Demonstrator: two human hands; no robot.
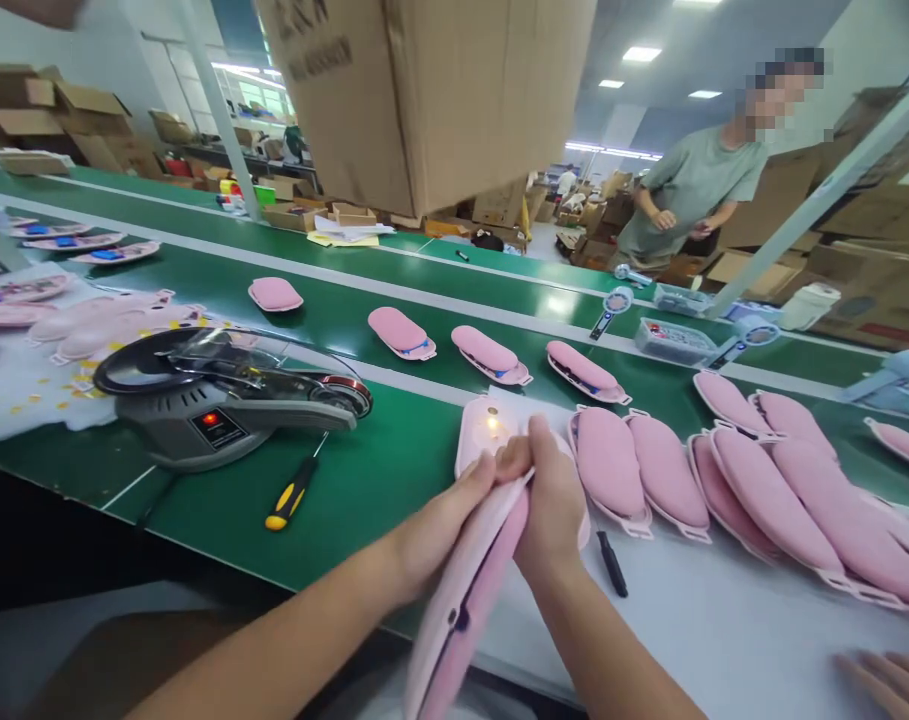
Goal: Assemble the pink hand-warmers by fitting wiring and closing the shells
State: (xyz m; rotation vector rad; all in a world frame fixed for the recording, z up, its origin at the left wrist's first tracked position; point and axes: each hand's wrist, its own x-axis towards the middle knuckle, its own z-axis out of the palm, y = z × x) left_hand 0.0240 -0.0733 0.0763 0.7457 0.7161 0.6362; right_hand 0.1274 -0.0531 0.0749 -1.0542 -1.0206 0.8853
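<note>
Both my hands grip a pink oblong padded case [461, 610], turned edge-on toward me with a dark gap along its seam. My left hand [443, 525] closes on its far end from the left. From the right, my right hand [553, 510] wraps that same end, thumb up. Just beyond my fingers lies a pink shell [473, 430] with a bright yellowish spot, partly hidden by my hands. To the right of my right hand are a short black tool [612, 565] and several pink cases [611, 465] on a white surface.
A grey tape dispenser [199, 410] and a yellow-black screwdriver [293, 495] are at left. Pink cases [401, 330] sit along the green belt [334, 275]. A carton [454, 100] hangs into view above. Another person's hand [885, 685] is at lower right; a person [694, 190] stands across.
</note>
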